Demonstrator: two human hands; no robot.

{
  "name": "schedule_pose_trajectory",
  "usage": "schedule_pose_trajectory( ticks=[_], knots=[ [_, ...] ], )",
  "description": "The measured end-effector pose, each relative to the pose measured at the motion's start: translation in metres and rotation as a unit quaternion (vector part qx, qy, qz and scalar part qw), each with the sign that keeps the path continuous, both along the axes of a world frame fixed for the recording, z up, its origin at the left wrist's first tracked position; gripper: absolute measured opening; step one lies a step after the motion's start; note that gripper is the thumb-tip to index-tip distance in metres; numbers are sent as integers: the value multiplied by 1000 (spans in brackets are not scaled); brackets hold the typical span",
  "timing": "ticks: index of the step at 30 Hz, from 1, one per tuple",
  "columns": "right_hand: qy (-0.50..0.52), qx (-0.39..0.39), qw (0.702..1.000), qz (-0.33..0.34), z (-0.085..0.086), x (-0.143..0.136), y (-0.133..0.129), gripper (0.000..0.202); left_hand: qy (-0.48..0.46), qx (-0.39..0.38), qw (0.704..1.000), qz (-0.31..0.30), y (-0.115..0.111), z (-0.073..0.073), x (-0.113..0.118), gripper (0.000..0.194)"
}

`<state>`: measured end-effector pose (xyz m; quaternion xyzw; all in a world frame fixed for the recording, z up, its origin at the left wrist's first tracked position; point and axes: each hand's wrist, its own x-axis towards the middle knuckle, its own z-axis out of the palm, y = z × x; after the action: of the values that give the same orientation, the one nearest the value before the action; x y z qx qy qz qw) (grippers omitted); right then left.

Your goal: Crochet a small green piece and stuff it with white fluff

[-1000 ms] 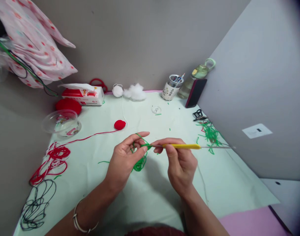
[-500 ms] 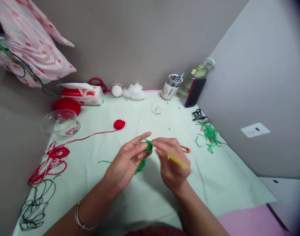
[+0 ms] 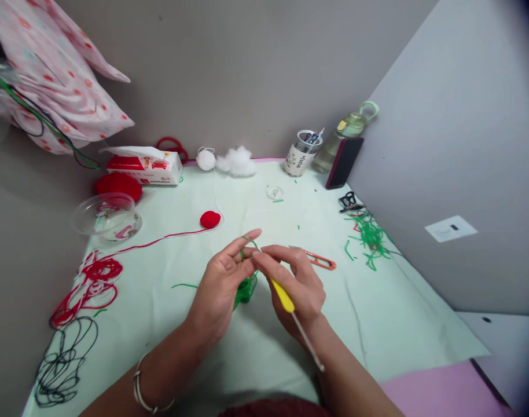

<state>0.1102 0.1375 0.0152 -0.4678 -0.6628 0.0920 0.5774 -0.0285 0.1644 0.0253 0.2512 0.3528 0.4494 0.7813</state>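
Green yarn (image 3: 246, 289) hangs in a bundle beneath my left hand (image 3: 221, 284), with a strand looped over its raised index finger. The thumb and fingers of that hand pinch the yarn close to my right hand's fingertips. My right hand (image 3: 297, 284) is closed around a crochet hook (image 3: 284, 295) with a yellow grip, its metal shaft pointing down towards the wrist. Both hands' fingertips meet at the yarn; the small green piece between them is mostly hidden. Orange thread snips (image 3: 320, 260) lie just beyond my right hand.
Red yarn (image 3: 102, 269) and black cord (image 3: 60, 365) lie at the left, near a clear plastic bowl (image 3: 117, 223). A red ball (image 3: 210, 219) sits mid-table. Green scraps (image 3: 371, 237), a phone (image 3: 345, 164), a bottle (image 3: 329, 150) and a pen tin (image 3: 299, 159) stand or lie at the right.
My right hand has turned, so the yellow grip now points down and the metal shaft shows. The green piece is now mostly covered by fingers, and more of the orange snips shows.
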Motion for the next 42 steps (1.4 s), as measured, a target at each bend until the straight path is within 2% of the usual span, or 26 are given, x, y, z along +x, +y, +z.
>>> schedule_pose_trajectory(
  ticks=[2,4,6,8,10,13,18,21,24,27,30,32,35,40,42],
  knots=[
    [10,-3,1000,-4,0,4,0,33,-55,-38,997,-36,3,-1,-1,35],
    [83,-41,996,5,3,8,2,25,-85,-53,994,-47,6,0,-3,31],
    [207,-108,971,46,6,11,6,20,-68,-41,997,-25,8,1,-5,32],
    [280,-155,943,95,8,11,8,18,-23,-14,1000,-11,7,2,-5,34],
    [272,-171,941,110,7,9,8,16,21,22,999,-16,4,1,-4,36],
    [256,-171,947,90,5,6,7,14,61,63,996,-28,1,0,-3,33],
    [370,-204,897,126,5,9,11,18,78,72,994,-19,2,2,-6,29],
    [398,-211,880,148,8,10,14,21,79,76,994,-24,3,4,-9,29],
    [380,-204,890,152,10,9,13,22,88,85,992,-34,3,3,-10,30],
    [313,-166,927,121,10,8,8,22,128,107,986,-26,2,3,-11,29],
    [201,-120,970,67,10,6,1,23,190,145,971,6,1,5,-10,28],
    [144,-90,985,45,10,5,-2,24,222,168,960,22,1,6,-10,29],
    [113,-55,991,38,10,4,-4,25,245,187,951,29,1,6,-10,29],
    [185,-92,977,56,9,3,-1,25,241,192,951,14,2,4,-12,30],
    [186,-94,977,55,9,3,0,25,250,194,948,18,3,5,-12,30]
  ],
)
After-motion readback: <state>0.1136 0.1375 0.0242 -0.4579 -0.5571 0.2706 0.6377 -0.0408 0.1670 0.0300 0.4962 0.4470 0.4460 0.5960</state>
